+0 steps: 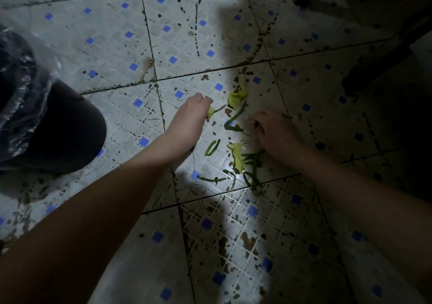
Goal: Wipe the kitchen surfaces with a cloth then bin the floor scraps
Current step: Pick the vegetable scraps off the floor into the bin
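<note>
Vegetable scraps lie scattered on the tiled floor (131, 53): green strips (236, 116) and pale yellow leaf pieces (237, 97), with a second yellow piece (238, 156) nearer to me. My left hand (190, 119) pinches a small yellow-green scrap (211, 113) with a thin green strip trailing from it. My right hand (273, 130) is down on the floor at the right of the pile, fingers curled over scraps; what it holds is hidden. A dark bin with a clear plastic liner (35, 107) stands at the left.
The floor is stained white tile with small blue squares and dark grout lines. Dark furniture legs (374, 46) stand in shadow at the upper right. Only the middle of the floor is lit; the edges are very dim.
</note>
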`<state>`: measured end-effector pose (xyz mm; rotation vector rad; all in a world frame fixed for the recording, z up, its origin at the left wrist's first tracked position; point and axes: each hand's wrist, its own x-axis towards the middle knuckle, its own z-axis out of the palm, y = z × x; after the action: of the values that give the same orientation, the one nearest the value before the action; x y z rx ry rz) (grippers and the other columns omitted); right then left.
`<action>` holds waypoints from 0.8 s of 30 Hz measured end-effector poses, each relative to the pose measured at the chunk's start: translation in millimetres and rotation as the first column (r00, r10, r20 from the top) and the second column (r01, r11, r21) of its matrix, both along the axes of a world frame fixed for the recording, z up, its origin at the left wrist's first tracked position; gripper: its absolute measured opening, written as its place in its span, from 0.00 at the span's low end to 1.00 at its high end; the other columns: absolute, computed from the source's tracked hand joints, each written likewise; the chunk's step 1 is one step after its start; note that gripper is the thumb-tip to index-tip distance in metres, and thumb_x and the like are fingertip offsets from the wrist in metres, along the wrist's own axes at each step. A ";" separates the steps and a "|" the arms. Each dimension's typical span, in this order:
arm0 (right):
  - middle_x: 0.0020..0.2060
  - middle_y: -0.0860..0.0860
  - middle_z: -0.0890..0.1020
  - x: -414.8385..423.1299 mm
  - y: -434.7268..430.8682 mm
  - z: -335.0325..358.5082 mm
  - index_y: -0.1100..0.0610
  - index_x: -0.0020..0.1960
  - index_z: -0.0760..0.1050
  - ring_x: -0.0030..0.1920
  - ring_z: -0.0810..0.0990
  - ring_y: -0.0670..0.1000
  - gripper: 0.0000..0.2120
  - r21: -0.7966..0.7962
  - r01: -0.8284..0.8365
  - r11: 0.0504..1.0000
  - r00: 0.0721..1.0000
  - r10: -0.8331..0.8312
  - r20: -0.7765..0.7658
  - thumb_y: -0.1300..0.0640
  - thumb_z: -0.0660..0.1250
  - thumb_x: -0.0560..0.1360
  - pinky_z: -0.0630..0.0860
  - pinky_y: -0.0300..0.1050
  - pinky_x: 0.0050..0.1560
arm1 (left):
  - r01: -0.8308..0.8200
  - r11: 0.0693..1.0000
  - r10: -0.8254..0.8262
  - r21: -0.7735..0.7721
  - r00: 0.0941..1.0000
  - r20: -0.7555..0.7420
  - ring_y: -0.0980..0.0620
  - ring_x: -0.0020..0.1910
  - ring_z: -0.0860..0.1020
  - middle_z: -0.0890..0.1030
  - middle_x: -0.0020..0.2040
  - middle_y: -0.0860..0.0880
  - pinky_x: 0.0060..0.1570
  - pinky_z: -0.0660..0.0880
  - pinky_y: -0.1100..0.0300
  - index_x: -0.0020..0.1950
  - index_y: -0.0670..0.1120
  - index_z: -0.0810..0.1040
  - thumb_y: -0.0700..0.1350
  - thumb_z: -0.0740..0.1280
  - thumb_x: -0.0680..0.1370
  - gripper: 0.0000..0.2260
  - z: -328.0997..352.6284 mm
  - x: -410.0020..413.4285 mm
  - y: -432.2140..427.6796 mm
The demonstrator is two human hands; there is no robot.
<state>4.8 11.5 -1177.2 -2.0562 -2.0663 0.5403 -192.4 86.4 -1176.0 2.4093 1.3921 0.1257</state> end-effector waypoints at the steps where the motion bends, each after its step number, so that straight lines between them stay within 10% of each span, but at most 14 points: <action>1: 0.56 0.55 0.77 1.1 0.5 0.3 0.59 0.61 0.75 0.56 0.73 0.56 0.14 -0.006 0.005 1.000 1.000 -0.005 -0.003 0.63 0.57 0.78 0.73 0.51 0.54 | 0.008 1.000 -0.008 0.011 1.000 -0.011 0.42 0.53 0.73 0.72 0.56 0.40 0.51 0.73 0.48 0.64 0.38 0.71 0.27 0.60 0.75 0.18 0.7 2.7 0.6; 6: 0.57 0.55 0.76 5.3 -0.8 -1.8 0.59 0.62 0.74 0.56 0.73 0.55 0.15 -0.003 0.043 0.999 0.999 -0.043 -0.008 0.65 0.58 0.78 0.71 0.46 0.53 | 0.063 0.998 -0.064 -0.007 0.993 -0.095 0.40 0.63 0.70 0.67 0.69 0.39 0.60 0.71 0.49 0.65 0.38 0.70 0.34 0.60 0.79 0.14 -5.6 6.1 1.2; 19: 0.55 0.53 0.75 -11.4 35.9 -2.2 0.56 0.58 0.74 0.55 0.72 0.53 0.11 -0.012 0.034 0.999 0.998 -0.035 -0.058 0.60 0.61 0.76 0.72 0.49 0.53 | 0.012 1.000 -0.015 -0.024 0.995 -0.100 0.42 0.49 0.72 0.72 0.52 0.39 0.45 0.73 0.52 0.52 0.37 0.72 0.24 0.61 0.71 0.14 -8.9 12.8 2.7; 24: 0.74 0.54 0.60 -22.8 59.3 -14.6 0.51 0.73 0.60 0.72 0.60 0.58 0.34 -0.134 -0.070 0.988 0.996 0.077 0.046 0.63 0.70 0.71 0.60 0.55 0.71 | -0.022 1.000 0.021 -0.004 0.995 -0.094 0.41 0.50 0.72 0.72 0.53 0.38 0.45 0.71 0.54 0.53 0.37 0.72 0.23 0.60 0.72 0.14 -3.9 5.6 5.5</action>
<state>-18.1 70.8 -1191.8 -2.0923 -2.1983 0.6603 -186.8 91.9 -1179.9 2.4250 1.4578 0.0145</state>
